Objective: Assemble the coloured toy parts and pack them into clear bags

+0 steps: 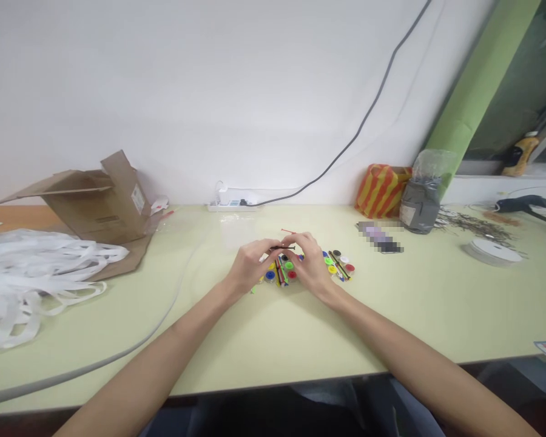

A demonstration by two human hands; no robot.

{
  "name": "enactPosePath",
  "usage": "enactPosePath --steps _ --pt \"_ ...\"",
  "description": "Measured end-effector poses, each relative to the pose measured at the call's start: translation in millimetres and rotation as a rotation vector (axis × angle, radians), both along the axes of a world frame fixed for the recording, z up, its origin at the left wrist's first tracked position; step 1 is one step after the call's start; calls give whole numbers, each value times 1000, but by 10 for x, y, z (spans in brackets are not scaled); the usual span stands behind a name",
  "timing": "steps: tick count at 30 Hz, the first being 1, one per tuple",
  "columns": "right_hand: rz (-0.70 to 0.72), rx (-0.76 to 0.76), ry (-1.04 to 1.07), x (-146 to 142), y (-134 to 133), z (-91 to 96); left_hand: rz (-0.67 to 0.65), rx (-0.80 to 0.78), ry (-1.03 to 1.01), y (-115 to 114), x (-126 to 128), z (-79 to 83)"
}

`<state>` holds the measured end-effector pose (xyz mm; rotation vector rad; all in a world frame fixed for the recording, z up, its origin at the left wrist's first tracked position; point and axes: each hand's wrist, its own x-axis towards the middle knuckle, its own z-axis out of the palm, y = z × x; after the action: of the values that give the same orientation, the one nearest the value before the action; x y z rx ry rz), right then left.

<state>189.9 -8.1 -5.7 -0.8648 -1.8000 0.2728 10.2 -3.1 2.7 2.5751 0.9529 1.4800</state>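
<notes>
My left hand [250,267] and my right hand [308,264] meet above the middle of a pale green table [437,309], their fingertips pinching a thin dark rod [282,247] from either end. A fine red strand [288,231] shows just beyond the fingers. Below both hands lies a cluster of small coloured discs, among them a blue disc [270,276] and a red disc [292,274]. Short striped sticks [339,265] lie among the discs. My hands hide part of the cluster.
Left of my hands, white plastic strips [27,285] lie heaped beside a cardboard box [95,203]. A power strip [230,200] sits against the wall. To the right are an orange striped bag [382,191], a grey wrapped jar [421,203], and a white tape roll [491,252].
</notes>
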Motion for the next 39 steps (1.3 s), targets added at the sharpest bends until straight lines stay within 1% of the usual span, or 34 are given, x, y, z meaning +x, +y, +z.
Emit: enactPosePath --steps 2,7,12,16,22,25,30,34,36,39 --pt "-4 3 -2 -6 -15 -1 -4 -5 13 -1 -11 -2" --pt "-32 41 -3 -21 -16 -20 -3 -53 -28 -3 -35 5" --pt "-30 116 -60 -6 33 -43 26 -35 14 -22 -18 -2" --pt "-50 127 -120 22 51 -47 42 -22 19 -35 -1 -14" --pt "-83 143 -45 15 -15 7 25 -24 11 -65 6 11" --pt "-98 158 -43 9 -13 27 17 -31 -1 -62 7 -1" --pt "-140 116 -36 38 41 71 -7 -48 26 -8 -25 -40" --pt "-196 80 -11 134 155 92 -3 -1 82 28 -70 -33" --pt "-232 42 -62 196 258 78 19 24 88 28 -87 -16" --pt "-296 -42 -200 267 457 34 60 35 86 28 -113 9"
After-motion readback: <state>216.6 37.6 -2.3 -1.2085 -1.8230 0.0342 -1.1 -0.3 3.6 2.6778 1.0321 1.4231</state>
